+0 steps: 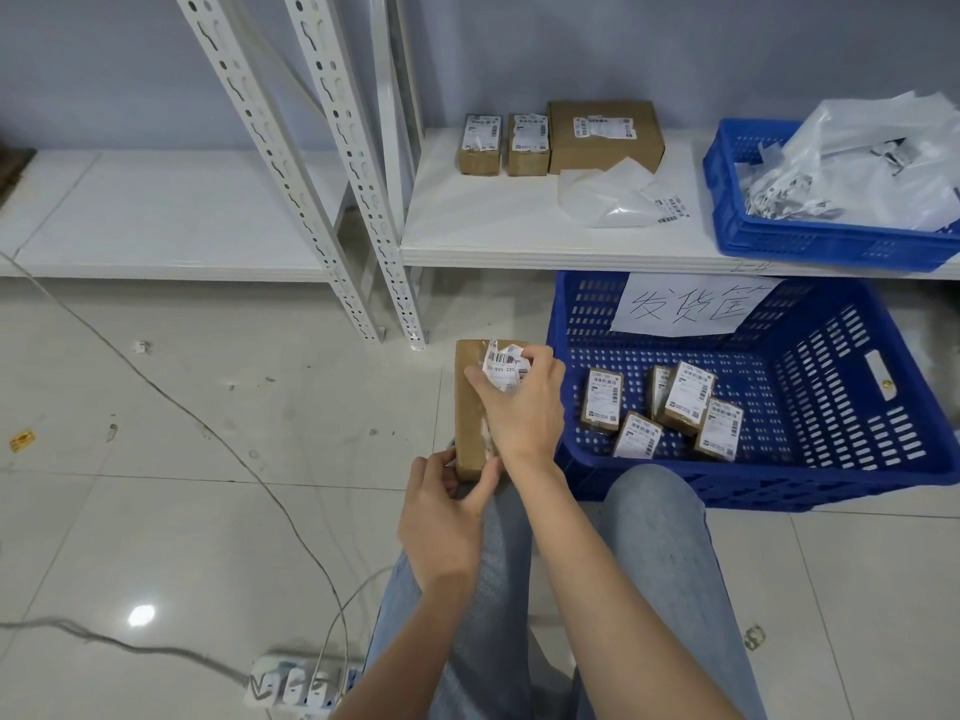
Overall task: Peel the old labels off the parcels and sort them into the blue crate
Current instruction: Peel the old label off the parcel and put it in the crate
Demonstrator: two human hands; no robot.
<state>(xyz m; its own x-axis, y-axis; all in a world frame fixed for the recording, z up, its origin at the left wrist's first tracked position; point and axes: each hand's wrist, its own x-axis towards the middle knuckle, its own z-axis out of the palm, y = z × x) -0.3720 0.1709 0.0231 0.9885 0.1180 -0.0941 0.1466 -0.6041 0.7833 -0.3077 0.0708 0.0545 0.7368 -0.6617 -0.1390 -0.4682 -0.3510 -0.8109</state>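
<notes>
We see the left hand (441, 517) gripping the brown parcel's (470, 413) near end — the right hand (522, 402) pinches its crumpled label (503, 363) beside the blue crate (831, 407).

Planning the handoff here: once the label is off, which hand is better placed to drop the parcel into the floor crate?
Probably the left hand: it grips the parcel, while the right hand holds the crumpled label.

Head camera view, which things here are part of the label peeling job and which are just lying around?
Job:
box, held by left hand
label, pinched by right hand
floor crate
crated parcels
shelf boxes

Lying about:
power strip
cable
plastic bags
</notes>
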